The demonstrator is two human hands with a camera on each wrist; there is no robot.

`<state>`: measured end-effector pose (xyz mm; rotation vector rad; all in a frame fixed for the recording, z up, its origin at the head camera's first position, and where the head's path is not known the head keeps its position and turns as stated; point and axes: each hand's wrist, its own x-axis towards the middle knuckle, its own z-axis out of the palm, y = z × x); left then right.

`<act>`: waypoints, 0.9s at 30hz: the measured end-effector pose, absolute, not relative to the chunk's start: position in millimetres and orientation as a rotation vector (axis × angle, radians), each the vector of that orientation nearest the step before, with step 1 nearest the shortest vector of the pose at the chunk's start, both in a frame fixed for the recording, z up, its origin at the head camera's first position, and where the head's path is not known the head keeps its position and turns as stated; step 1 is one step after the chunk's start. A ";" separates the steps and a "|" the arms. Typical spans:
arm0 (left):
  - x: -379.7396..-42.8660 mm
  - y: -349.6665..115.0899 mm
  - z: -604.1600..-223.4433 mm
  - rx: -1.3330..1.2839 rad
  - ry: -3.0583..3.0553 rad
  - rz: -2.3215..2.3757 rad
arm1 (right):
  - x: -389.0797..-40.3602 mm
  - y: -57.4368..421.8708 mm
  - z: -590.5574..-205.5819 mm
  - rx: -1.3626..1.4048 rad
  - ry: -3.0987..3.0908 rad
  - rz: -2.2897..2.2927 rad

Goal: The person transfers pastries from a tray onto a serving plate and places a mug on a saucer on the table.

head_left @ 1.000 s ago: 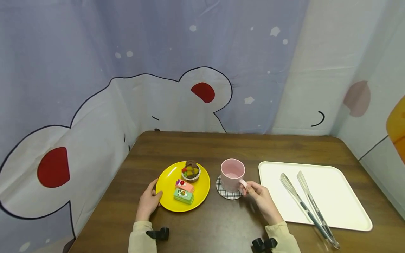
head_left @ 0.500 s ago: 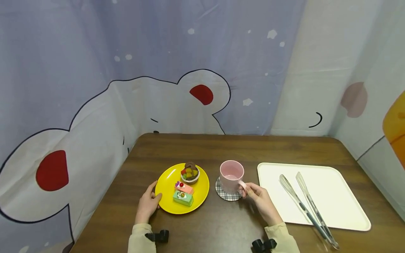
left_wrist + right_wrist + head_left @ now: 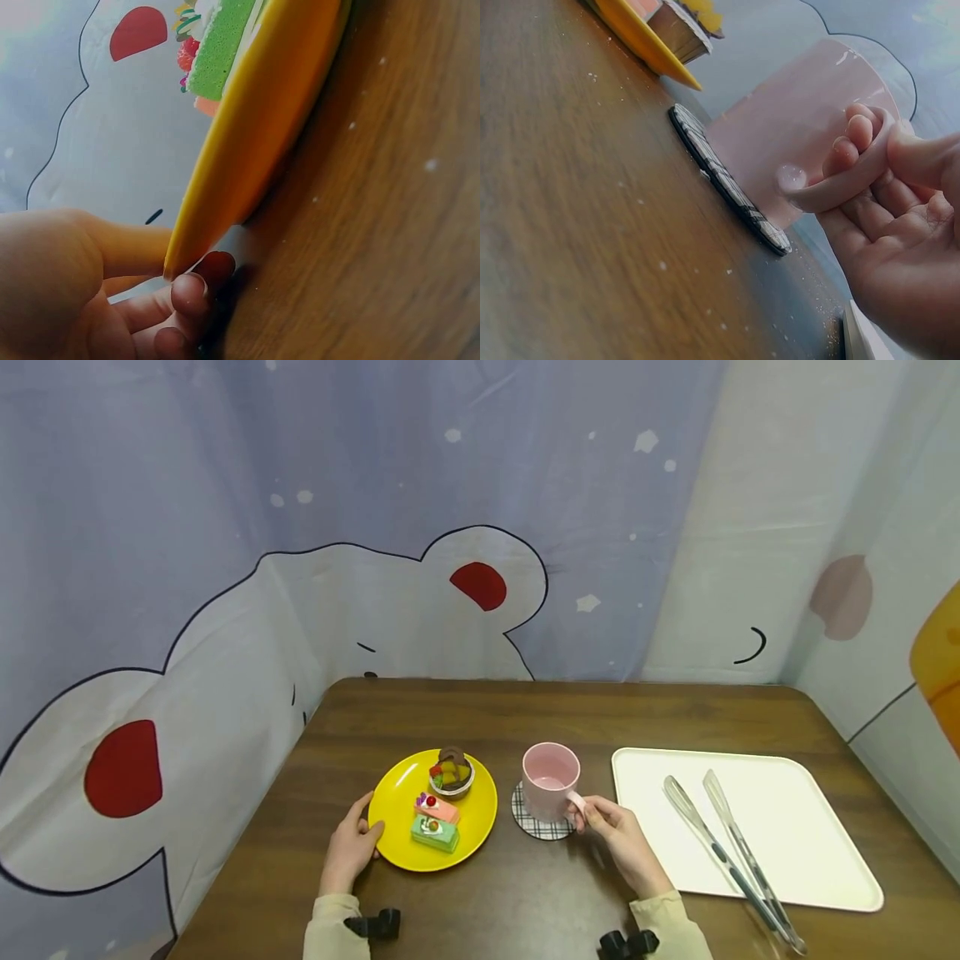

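Observation:
My left hand pinches the left rim of a yellow plate, thumb on top and fingers curled beneath the edge, as the left wrist view shows. On the plate sit a fruit-topped cupcake, a pink cake slice and a green cake slice. With my right hand I hold the handle of a pink mug, fingers through the loop and thumb against its outside. The mug stands upright on a round checked coaster. Its inside looks empty.
A white tray lies at the right, close to my right hand. Across it rest metal tongs, their handle end sticking out over the tray's front edge. A printed curtain hangs behind the wooden table.
The view has tilted slightly, so everything sits a little lower. Both hands keep their holds on the plate and the mug, which have not visibly moved on the table.

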<state>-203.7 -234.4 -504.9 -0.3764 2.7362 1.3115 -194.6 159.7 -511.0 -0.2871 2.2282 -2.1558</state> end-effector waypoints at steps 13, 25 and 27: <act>-200.6 -235.0 -499.5 -0.333 2.744 1.300 | -188.9 158.8 -510.1 -0.274 2.220 -2.156; -204.2 -234.7 -500.5 -0.324 2.733 1.294 | -186.3 157.6 -508.7 -0.144 2.306 -2.159; -205.7 -235.8 -501.3 -0.321 2.732 1.296 | -187.5 157.8 -508.1 -0.078 2.329 -2.184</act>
